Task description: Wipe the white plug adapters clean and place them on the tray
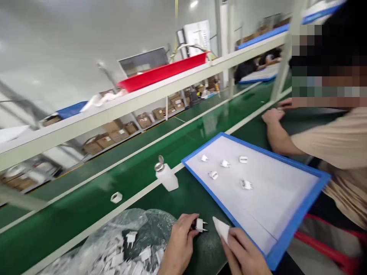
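- Far left on the green conveyor belt (pixel 86 214): one small white plug housing (pixel 116 197) lying alone.
- Clear plastic bag (pixel 114 244) of loose white plug parts, just beside the left hand (pixel 179 244).
- Left hand pinched shut on a small white two-pin plug adapter (pixel 200 225), pins facing right.
- White squeeze bottle with metal cap (pixel 166 176) beyond.
- Right hand (pixel 243 254) closed on a folded white wipe (pixel 222 229), tip near the pins. Looks like wiping; next calls for bringing them together.
- Blue-rimmed white tray (pixel 298 221) holds five adapters.
- Co-worker's arm (pixel 276 131) beyond.
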Demonstrator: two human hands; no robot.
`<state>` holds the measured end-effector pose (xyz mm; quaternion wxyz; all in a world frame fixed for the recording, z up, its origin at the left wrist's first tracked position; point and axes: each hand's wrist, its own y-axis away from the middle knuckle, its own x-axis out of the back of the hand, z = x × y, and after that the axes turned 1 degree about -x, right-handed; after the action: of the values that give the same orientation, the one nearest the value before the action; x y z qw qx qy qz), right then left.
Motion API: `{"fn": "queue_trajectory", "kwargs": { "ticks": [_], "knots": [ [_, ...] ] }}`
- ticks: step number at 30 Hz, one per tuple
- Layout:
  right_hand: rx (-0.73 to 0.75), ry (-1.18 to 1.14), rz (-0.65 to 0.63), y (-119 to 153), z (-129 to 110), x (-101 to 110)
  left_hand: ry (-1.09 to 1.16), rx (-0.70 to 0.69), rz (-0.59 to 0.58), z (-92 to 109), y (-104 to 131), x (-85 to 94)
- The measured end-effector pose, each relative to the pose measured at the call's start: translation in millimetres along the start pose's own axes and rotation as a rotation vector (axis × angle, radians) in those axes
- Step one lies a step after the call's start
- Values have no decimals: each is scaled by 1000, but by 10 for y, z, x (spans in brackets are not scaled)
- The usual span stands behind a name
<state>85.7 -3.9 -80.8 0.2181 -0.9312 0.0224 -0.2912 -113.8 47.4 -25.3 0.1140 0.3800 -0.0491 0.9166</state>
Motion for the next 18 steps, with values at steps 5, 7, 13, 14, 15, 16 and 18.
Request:
{"fn": "queue_trajectory", "kwargs": {
  "ticks": [5,7,13,14,15,16,18],
  "knots": [
    [60,183,-11,-96,-22,-210,-53,-80,-78,-155,-201,-26],
    [53,187,-1,-220,-59,-261,-59,-93,-57,-196,-233,-41],
    [107,165,-32,-367,-72,-354,-87,-62,34,-297,-206,-179],
    [126,166,-39,-340,-61,-365,-87,-69,41,-311,-203,-200],
    [148,170,-48,-304,-49,-376,-86,-83,43,-325,-201,-217],
    [175,173,-60,-262,-38,-386,-84,-100,48,-337,-201,-229],
    [229,180,-75,-179,-23,-406,-85,-130,68,-359,-200,-241]
  ]
}}
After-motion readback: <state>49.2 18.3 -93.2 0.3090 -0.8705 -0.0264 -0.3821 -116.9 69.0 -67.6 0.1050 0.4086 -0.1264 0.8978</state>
